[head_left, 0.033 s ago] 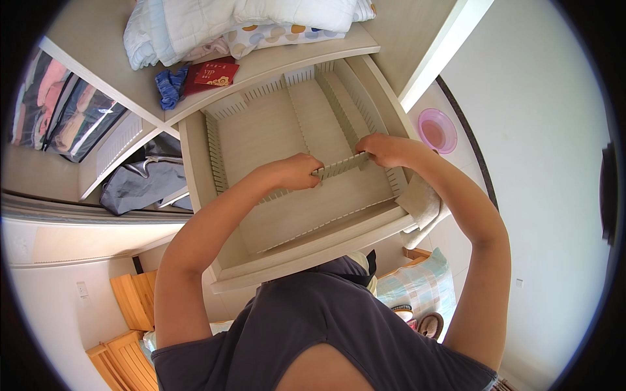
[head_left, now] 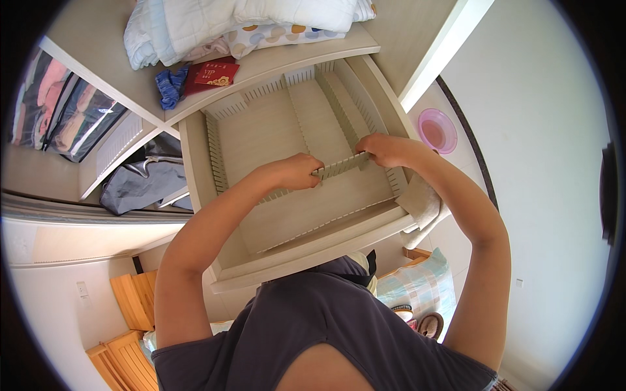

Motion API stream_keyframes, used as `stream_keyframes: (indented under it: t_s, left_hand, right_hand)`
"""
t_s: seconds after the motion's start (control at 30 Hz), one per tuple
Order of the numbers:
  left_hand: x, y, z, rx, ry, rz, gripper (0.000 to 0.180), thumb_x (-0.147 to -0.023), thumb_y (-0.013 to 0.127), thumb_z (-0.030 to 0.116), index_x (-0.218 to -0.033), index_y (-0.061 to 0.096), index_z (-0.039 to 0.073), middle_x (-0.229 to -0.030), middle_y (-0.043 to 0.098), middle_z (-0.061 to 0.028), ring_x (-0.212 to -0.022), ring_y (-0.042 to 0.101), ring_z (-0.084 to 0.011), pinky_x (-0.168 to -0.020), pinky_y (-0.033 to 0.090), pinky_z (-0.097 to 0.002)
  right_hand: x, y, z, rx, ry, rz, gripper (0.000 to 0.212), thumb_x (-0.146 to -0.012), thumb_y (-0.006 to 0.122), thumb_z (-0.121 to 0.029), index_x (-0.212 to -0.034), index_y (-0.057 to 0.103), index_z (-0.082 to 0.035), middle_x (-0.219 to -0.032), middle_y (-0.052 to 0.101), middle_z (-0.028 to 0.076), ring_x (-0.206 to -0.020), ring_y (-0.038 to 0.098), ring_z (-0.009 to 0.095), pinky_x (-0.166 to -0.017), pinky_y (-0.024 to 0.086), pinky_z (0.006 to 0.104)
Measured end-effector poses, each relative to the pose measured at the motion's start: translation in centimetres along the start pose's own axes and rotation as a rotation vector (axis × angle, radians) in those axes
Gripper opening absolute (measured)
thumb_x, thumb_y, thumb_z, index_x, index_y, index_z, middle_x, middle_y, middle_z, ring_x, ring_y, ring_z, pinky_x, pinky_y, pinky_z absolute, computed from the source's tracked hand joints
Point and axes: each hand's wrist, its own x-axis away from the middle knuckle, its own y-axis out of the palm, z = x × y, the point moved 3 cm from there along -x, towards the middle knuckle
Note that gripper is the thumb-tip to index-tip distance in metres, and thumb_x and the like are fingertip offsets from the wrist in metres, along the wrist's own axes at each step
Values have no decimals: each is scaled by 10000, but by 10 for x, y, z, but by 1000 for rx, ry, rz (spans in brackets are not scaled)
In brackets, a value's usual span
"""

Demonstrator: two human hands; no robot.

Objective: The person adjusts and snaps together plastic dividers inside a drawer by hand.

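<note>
A pulled-out wooden drawer point(head_left: 313, 231) lies before me, with slotted plastic divider strips along its walls and across its inside. A crosswise divider strip point(head_left: 339, 168) runs between my two hands. My left hand point(head_left: 303, 171) is closed on this strip near the drawer's middle. Farther right, my right hand point(head_left: 385, 151) pinches the same strip, close to where it meets a lengthwise divider point(head_left: 338, 107). A second, thinner lengthwise divider point(head_left: 298, 117) stands in the far half. My fingertips are partly hidden behind the hands.
Above the drawer, a shelf holds white folded bedding point(head_left: 241, 19), red envelopes point(head_left: 215, 74) and a blue cloth band point(head_left: 171, 88). A beige cloth point(head_left: 420, 205) hangs at the drawer's right corner. On the floor to the right sits a pink basin point(head_left: 437, 130). Grey bags point(head_left: 143, 186) fill the left compartment.
</note>
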Motion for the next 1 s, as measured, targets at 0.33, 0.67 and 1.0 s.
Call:
stream_keyframes:
  t_s: [0.33,0.67,1.0]
  left_hand:
    - [-8,15,-11,-13,68,103,333,-784,616,60,-1091,510,-14,-877,619,-212,-826,610,-349,-724,478,-409]
    - [-11,20,-4,-69,-20,48,357,-802,548,44,-1153,485,27,-858,609,-227,-833,607,-374,-726,479,-455]
    - [-16,22,-7,-83,-68,27,363,-797,550,64,-1156,518,22,-857,625,-228,-867,613,-377,-746,485,-457]
  right_hand:
    - [-4,7,4,53,24,20,381,-750,503,93,-1109,576,-11,-1124,579,197,-1073,542,367,-886,440,408]
    - [-12,18,7,32,42,-43,370,-728,516,99,-1067,560,-40,-1112,566,153,-1076,538,347,-877,449,406]
    - [-17,19,8,66,-6,-61,307,-744,551,50,-1036,556,-47,-1126,549,139,-1099,519,333,-892,442,406]
